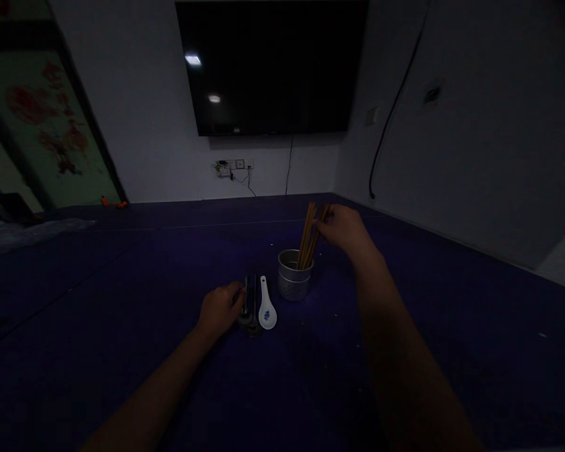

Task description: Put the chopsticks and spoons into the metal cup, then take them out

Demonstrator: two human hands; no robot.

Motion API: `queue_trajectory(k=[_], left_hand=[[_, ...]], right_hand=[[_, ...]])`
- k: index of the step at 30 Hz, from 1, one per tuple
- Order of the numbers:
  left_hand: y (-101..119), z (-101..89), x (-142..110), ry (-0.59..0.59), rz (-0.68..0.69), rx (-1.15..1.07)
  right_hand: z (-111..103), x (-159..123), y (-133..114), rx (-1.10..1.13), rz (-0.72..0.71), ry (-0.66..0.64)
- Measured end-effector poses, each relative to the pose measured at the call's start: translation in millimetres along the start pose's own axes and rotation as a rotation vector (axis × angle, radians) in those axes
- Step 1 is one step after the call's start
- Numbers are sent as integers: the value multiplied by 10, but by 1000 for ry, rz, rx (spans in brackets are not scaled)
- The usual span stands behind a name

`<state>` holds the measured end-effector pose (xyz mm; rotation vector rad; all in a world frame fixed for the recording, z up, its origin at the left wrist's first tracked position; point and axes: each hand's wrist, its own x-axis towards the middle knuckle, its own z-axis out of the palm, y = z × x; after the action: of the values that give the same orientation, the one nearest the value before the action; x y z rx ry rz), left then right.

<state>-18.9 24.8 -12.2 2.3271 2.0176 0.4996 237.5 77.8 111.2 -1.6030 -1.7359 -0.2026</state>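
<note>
My right hand (341, 227) is pinched around the upper part of some wooden chopsticks (316, 242), whose lower ends stand inside a metal utensil holder (294, 285). More chopsticks (306, 235) lean beside them in the same holder. Lower and to the left, my left hand (220, 307) has its fingers curled at the handle of the leftmost metal spoon (245, 304); the fingertips are partly hidden. A second dark metal spoon (255, 314) lies alongside it. Right of that is a white soup spoon (267, 314) with a blue flower in its bowl.
Everything stands on a dark blue surface (169, 263) that runs back to the wall. A large screen (277, 69) hangs above, with sockets and cables (238, 165) below it. Clear plastic (32, 235) lies far left, near a small orange object (113, 203). The room is dim.
</note>
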Motion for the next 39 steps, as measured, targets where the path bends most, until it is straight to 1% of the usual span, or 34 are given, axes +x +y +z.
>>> queue_trajectory(k=[2,5,11,13,19,24,32,36,39], left_hand=[[7,-5,-3,-4,-2,7],[16,-9,-6,-1,5,15],[22,-9,2,5,7,26],[19,-7,4,6,9,30],[11,2,3,16,27,30],[25,-4,3,-8,21,32],[31,7,7,-15,10,18],[32,6,8,-13,14,27],[33,6,8,-13,18,23]], right_hand=[[-4,-5,-2,-16,15,18],[-4,-13,-7,-46,31,7],[28,-23,-6,-79,106,-125],[51,-19,4,-65,116,-140],[87,-4,26,-43,128,-52],[72,-9,-5,-49,119,-52],[60,-8,-36,-69,95,-12],[87,1,-9,-53,99,-26],[119,9,33,18,101,-65]])
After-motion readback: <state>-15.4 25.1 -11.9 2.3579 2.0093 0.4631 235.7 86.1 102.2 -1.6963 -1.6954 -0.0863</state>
